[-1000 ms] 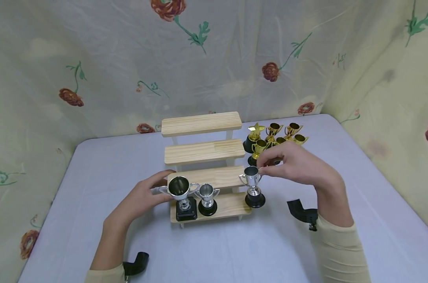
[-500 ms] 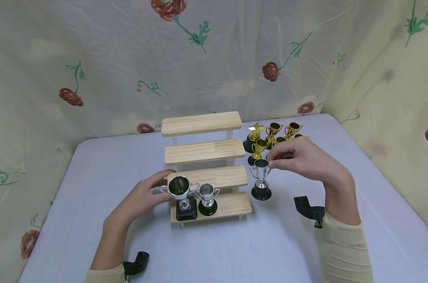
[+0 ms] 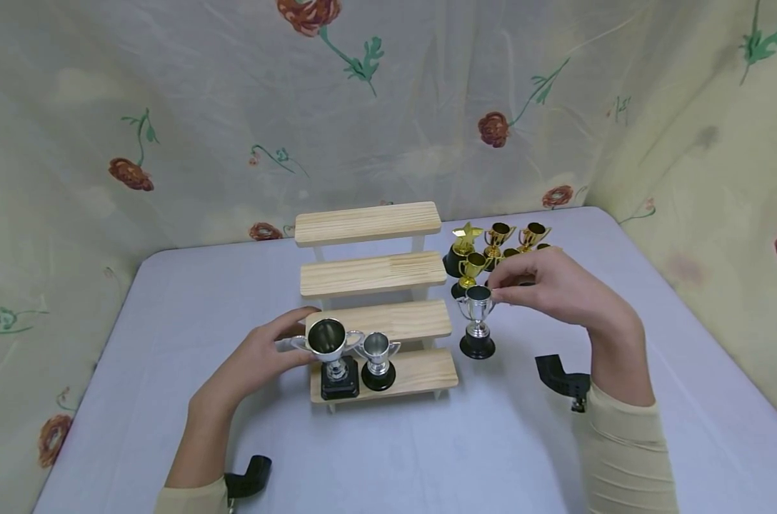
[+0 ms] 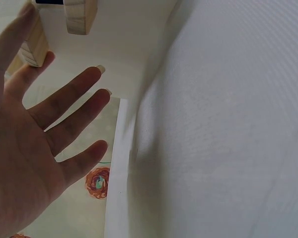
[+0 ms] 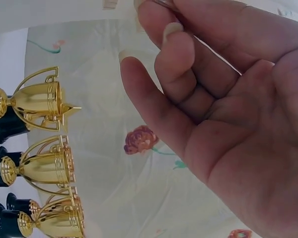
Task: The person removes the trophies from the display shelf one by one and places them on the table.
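Right of the four-tier pale wooden stand (image 3: 376,275): silver two-handled trophy cup (image 3: 477,328), round black base, handle pinched by your right hand (image 3: 548,291). At the stand's left edge: your left hand (image 3: 269,350), fingers spread. Apparent step: positioning the cup; next likely calls for a level base.

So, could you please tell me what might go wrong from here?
1. The right hand pinches the silver cup only at its upper side, near the rim, so it could swing or slip.
2. The gold trophies stand close together just beyond that hand; a bump might topple several.
3. The square-based trophy stands near the left end of the bottom shelf, beside the left hand, so a nudge could tip it off.
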Demonstrator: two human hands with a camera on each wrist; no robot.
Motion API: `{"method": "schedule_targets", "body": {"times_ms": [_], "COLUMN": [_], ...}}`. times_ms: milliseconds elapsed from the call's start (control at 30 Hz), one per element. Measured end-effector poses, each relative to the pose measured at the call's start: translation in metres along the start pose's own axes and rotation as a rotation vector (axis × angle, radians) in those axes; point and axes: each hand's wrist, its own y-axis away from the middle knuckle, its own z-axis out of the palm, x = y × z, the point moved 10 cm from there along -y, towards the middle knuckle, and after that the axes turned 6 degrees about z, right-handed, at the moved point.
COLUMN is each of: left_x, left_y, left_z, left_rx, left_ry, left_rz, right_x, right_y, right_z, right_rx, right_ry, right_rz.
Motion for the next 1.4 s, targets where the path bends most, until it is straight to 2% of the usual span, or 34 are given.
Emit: {"method": "schedule_targets", "body": {"times_ms": [767, 1167, 1400], "left_x": [-0.001, 0.002, 0.001], "left_y": [0.0, 0.001, 0.0], "left_z": [0.0, -0.001, 0.0], "left_rx": [0.001, 0.0, 0.001], "left_ry": [0.005, -0.004, -0.004], "left_rz": [-0.003, -0.008, -0.013], "right_x": [0.018, 0.032, 0.035], "right_y": [-0.009, -0.017, -0.021], "right_z": [-0.003, -0.001, -0.001], "right_rx": [0.062, 0.076, 0.099], "right_ry": [0.055, 0.088, 0.101], "right_rz": [0.063, 0.129, 0.129]}}
